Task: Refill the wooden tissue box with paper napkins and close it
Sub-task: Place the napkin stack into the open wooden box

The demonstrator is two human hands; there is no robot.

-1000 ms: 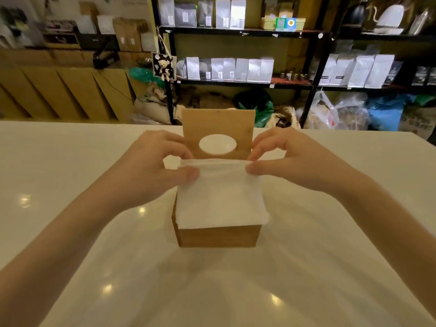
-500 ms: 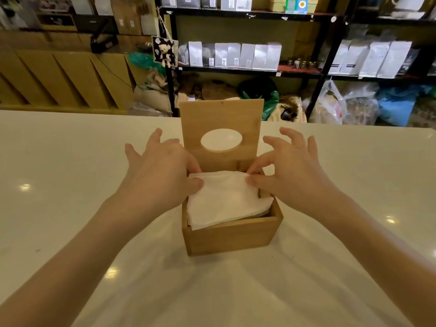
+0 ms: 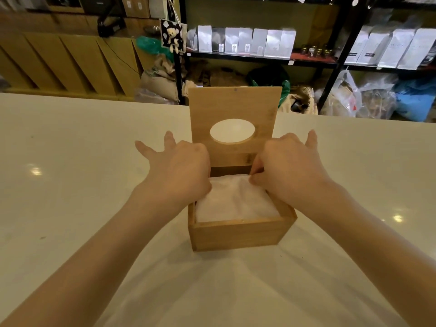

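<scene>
The wooden tissue box (image 3: 238, 234) stands in the middle of the white table. Its hinged lid (image 3: 233, 107), with an oval hole, stands upright at the back. A stack of white paper napkins (image 3: 233, 201) sits inside the box, almost level with the rim. My left hand (image 3: 179, 171) presses on the napkins' left back corner, thumb and first fingers down in the box, outer fingers spread. My right hand (image 3: 287, 168) pinches the napkins' right back corner, its little finger raised. The fingertips are hidden inside the box.
The white table (image 3: 82, 185) spreads wide on both sides of the box. Beyond its far edge stand black shelves (image 3: 330, 62) with white bags, sacks and plastic bags on the floor, and brown cardboard panels at the left.
The napkins went from above the box rim down into the box. Both hands followed them down and now push at the back corners. The view has moved closer to the box.
</scene>
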